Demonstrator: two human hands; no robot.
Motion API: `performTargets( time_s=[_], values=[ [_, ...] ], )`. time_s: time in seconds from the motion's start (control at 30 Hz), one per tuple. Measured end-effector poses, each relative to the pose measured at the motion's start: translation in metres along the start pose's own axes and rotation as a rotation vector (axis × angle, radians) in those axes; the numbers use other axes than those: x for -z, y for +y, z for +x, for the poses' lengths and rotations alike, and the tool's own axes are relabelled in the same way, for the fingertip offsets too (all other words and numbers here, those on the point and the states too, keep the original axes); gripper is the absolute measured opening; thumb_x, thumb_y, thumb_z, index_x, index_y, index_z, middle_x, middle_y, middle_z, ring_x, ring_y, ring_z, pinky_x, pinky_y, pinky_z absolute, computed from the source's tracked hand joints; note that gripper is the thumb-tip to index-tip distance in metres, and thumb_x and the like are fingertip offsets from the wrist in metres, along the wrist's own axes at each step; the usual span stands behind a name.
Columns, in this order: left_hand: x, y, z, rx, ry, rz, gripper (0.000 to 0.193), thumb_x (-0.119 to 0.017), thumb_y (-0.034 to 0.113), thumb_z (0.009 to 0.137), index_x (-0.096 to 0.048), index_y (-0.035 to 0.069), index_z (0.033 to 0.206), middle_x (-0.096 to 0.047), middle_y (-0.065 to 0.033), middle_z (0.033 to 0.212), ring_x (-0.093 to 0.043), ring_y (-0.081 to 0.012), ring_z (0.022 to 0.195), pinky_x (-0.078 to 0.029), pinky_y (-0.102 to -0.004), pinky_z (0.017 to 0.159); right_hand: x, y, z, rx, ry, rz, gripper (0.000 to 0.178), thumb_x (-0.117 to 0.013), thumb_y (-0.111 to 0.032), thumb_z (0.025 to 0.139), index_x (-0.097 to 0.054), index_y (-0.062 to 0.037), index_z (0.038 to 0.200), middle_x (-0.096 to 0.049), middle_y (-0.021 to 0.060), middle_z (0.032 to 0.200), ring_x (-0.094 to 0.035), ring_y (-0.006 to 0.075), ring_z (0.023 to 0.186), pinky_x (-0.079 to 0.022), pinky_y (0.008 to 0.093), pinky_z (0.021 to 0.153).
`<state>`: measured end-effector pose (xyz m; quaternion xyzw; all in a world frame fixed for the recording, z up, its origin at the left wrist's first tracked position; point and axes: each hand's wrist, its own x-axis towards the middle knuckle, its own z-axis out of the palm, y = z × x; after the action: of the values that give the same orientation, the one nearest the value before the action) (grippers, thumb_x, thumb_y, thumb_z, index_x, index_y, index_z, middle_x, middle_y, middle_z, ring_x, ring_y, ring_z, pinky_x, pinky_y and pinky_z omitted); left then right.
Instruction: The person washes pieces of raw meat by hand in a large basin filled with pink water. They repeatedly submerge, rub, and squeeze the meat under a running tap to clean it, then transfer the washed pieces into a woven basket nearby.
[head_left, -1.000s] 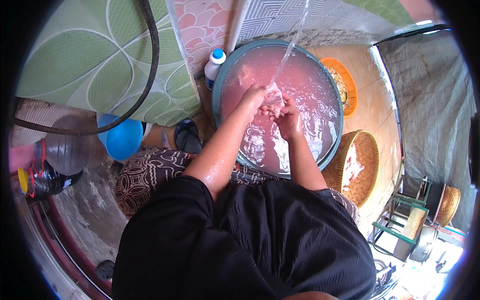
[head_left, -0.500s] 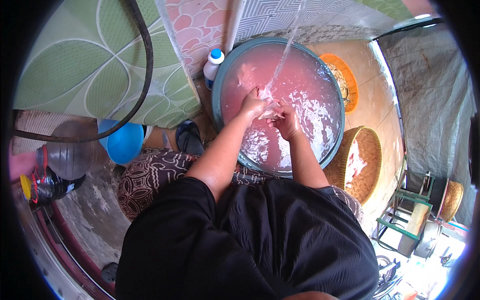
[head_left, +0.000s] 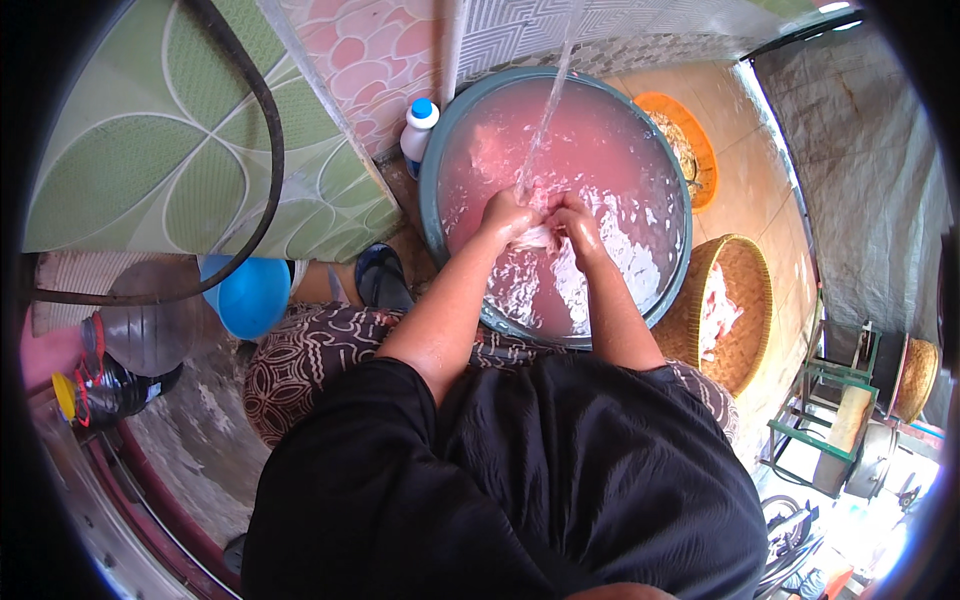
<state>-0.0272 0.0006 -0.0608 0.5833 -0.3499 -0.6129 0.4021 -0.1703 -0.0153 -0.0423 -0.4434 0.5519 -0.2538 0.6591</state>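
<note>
A big round grey-green basin (head_left: 432, 190) stands before me, full of cloudy pinkish water. Over its middle, both hands work on one wet, pale piece of raw chicken (head_left: 538, 238). My left hand (head_left: 508, 213) is closed around its left side. On the other side, the bent fingers of my right hand (head_left: 576, 222) grip it. A stream of water (head_left: 550, 110) falls from above, landing beside my left hand. Another pale lump (head_left: 488, 150) shows through the water at the far left of the basin.
Right of the basin is a woven basket (head_left: 752, 300) with pale pink meat pieces (head_left: 717, 315). An orange bowl (head_left: 706, 160) sits farther back. A white bottle with a blue cap (head_left: 416, 138) stands at the wall. To my left are a blue bucket (head_left: 252, 295) and a dark hose (head_left: 275, 150).
My hands have drawn closer together on the chicken piece, and its shape between them has changed. The whole view has shifted slightly.
</note>
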Motion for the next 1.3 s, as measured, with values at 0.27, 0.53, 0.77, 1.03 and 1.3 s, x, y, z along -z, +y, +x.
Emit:
performTargets(
  time_s=[0.27,0.53,0.77,1.03,1.3],
  values=[
    [0.007,-0.012,0.010,0.076,-0.129,0.130,0.038,-0.062,-0.002,0.062,-0.055,-0.004,0.099,-0.061,-0.0108,0.086,-0.060,-0.0184,0.076,-0.047,-0.0293,0.066,-0.016,-0.006,0.004,0.147,0.032,0.005,0.009,-0.050,-0.004,0.074,-0.050,-0.0060,0.083,-0.052,0.0030,0.067,-0.049,0.0106,0.058,-0.038,0.0223,0.053],
    [0.020,-0.002,0.011,0.100,-0.189,0.308,0.036,-0.062,0.000,0.055,-0.059,-0.002,0.091,-0.062,-0.0085,0.081,-0.059,-0.0181,0.075,-0.045,-0.0287,0.069,-0.017,-0.006,0.009,0.142,-0.043,-0.020,0.004,-0.046,-0.005,0.075,-0.049,-0.0048,0.078,-0.051,0.0042,0.061,-0.048,0.0127,0.049,-0.038,0.0242,0.045],
    [0.030,0.007,0.012,0.033,-0.237,0.307,0.039,-0.063,0.001,0.051,-0.061,0.000,0.090,-0.062,-0.0100,0.078,-0.059,-0.0196,0.075,-0.046,-0.0294,0.067,-0.024,-0.004,0.016,0.142,0.109,0.108,0.006,-0.044,-0.008,0.078,-0.048,-0.0038,0.076,-0.048,0.0060,0.057,-0.046,0.0155,0.045,-0.037,0.0277,0.041],
    [0.039,0.006,0.017,0.127,-0.248,0.447,0.035,-0.062,-0.004,0.051,-0.061,0.002,0.085,-0.062,-0.0073,0.080,-0.058,-0.0181,0.074,-0.046,-0.0308,0.065,-0.015,-0.028,0.009,0.073,0.039,0.022,0.011,-0.049,-0.010,0.076,-0.051,-0.0069,0.087,-0.051,0.0019,0.072,-0.049,0.0127,0.058,-0.039,0.0256,0.054],
    [0.038,0.005,0.019,0.153,-0.257,0.289,0.040,-0.060,-0.008,0.052,-0.060,0.000,0.091,-0.061,-0.0073,0.083,-0.058,-0.0185,0.077,-0.046,-0.0288,0.067,-0.016,-0.024,0.009,0.147,-0.049,-0.096,0.010,-0.052,-0.002,0.070,-0.056,-0.0039,0.079,-0.055,0.0027,0.065,-0.045,0.0088,0.052,-0.035,0.0212,0.047]
  ],
)
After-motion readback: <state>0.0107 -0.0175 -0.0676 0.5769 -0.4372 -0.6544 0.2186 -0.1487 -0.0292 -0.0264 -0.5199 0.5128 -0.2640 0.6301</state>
